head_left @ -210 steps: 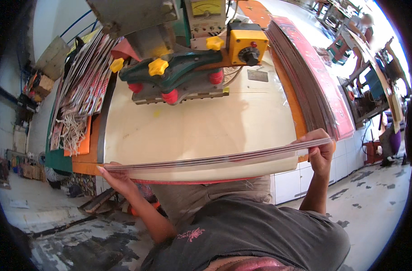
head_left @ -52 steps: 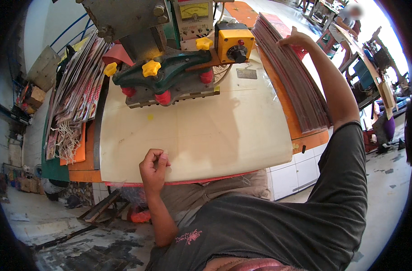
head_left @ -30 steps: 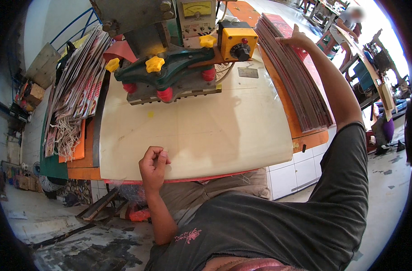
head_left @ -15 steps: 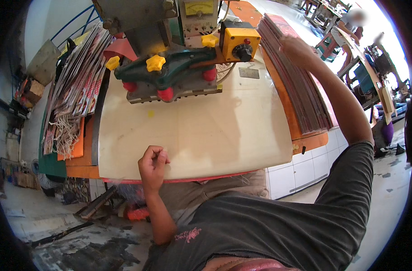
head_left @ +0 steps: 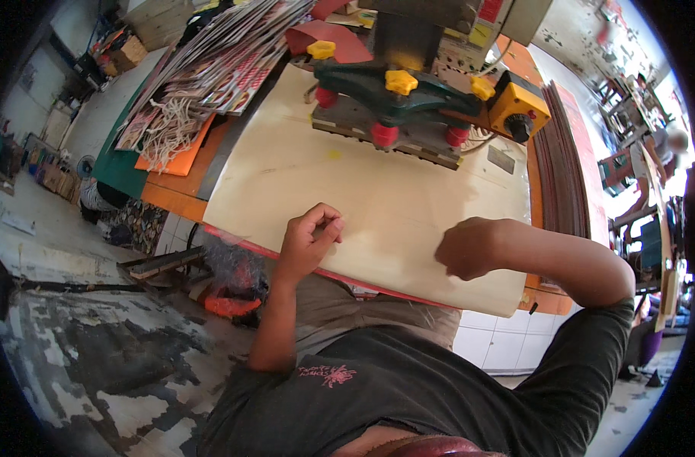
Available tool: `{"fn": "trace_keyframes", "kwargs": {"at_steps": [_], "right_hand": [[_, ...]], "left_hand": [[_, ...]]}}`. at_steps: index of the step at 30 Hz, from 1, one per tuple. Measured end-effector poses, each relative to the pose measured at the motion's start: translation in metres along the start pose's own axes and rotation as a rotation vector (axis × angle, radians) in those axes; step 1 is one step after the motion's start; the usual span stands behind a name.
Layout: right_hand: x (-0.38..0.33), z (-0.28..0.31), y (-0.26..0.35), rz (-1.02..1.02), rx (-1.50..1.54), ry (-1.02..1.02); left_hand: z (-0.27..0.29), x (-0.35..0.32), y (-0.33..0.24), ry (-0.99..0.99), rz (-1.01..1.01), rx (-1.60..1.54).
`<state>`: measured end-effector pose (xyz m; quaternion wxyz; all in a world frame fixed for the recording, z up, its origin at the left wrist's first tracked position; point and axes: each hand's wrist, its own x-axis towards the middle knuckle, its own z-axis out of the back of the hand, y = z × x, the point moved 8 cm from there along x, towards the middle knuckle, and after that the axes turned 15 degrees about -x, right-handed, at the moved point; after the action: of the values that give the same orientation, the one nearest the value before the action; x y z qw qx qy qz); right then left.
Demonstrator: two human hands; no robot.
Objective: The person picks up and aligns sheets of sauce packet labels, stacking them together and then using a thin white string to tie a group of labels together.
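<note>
My left hand [head_left: 312, 238] hovers over the near edge of a cream-coloured work sheet [head_left: 286, 175], its fingers curled and the thumb pressed against them. Whatever it may hold is too small or hidden to name. My right hand [head_left: 473, 247] is above the right part of the same sheet, closed with the fingers bent downward and slightly blurred. Its fingertips are turned away, so I cannot see what is in them. Beyond both hands is a press head with a dark green bracket [head_left: 397, 95], yellow star knobs [head_left: 401, 82] and red feet [head_left: 384, 135] above a metal plate.
A yellow control box [head_left: 519, 107] with a black dial juts out beside the press. To the right stands a tall stack of flat paper pieces [head_left: 565, 167]. Printed paper bags [head_left: 218, 68] with white cords [head_left: 168, 137] are piled at the left. Another person [head_left: 664, 148] is far right.
My right hand has come back from the right-hand stack to above the sheet. The view has swung left, so the press appears further right. My left hand stays curled near the front edge.
</note>
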<state>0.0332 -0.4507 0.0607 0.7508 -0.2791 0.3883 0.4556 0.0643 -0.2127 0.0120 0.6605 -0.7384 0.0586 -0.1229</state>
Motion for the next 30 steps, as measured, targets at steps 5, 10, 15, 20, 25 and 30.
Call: {"fn": "trace_keyframes", "kwargs": {"at_steps": [5, 10, 15, 20, 25, 30], "right_hand": [[0.069, 0.072, 0.023, 0.042, -0.072, -0.195], [0.14, 0.135, 0.027, 0.215, 0.24, -0.87], [0.151, 0.152, 0.029, 0.213, 0.301, -1.146], [0.17, 0.132, 0.015, 0.268, 0.412, -1.196], [0.163, 0.136, 0.015, 0.251, 0.401, -1.099], [0.161, 0.14, 0.018, 0.313, 0.405, -1.086]], "left_hand": [[0.004, 0.001, -0.019, -0.099, -0.301, -0.096], [0.005, -0.006, -0.024, -0.015, -0.257, -0.051], [0.018, -0.011, -0.037, -0.204, -0.44, 0.082], [-0.006, -0.013, -0.057, -0.161, -0.561, 0.486], [-0.006, -0.014, -0.056, -0.138, -0.561, 0.542], [0.003, -0.019, -0.053, -0.109, -0.581, 0.385]]}}
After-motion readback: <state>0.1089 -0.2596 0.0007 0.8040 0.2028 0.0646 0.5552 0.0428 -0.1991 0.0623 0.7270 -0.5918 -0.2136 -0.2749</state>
